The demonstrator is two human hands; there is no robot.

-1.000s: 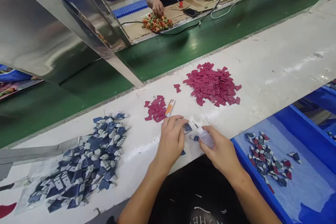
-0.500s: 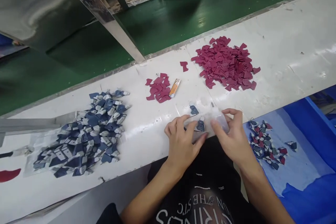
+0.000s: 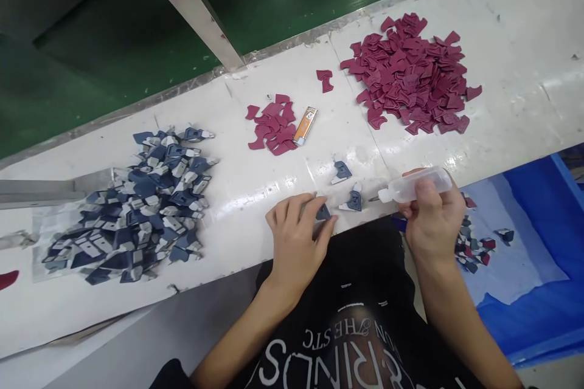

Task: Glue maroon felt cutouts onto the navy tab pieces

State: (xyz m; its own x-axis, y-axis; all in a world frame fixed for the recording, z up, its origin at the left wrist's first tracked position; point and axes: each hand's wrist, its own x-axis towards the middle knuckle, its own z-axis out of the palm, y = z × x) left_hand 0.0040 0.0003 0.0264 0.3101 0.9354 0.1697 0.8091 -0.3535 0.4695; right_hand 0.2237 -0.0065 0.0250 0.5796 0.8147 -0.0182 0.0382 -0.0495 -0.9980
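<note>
My right hand [image 3: 433,225] is wrapped around a translucent squeeze bottle [image 3: 413,185] with a thin needle tip pointing left. The tip is close to a blue-and-grey plastic piece [image 3: 353,200] lying on the white bench. Another such piece, blue with a pale edge [image 3: 341,171], lies just behind it. My left hand [image 3: 294,237] rests on the bench, thumb and fingers closed around a third blue-and-grey piece [image 3: 323,213], partly hidden by the fingers.
A heap of blue-and-grey pieces [image 3: 150,206] covers the left side. Dark red flat pieces lie in a large pile [image 3: 415,76] and a small pile [image 3: 274,127], beside an orange lighter [image 3: 305,126]. A metal post [image 3: 196,12] stands behind. Right below is a blue bin [image 3: 561,255].
My right hand has lifted and turned the bottle so that its needle points left. My hands have moved apart, and the pieces between them show more clearly. The view has shifted.
</note>
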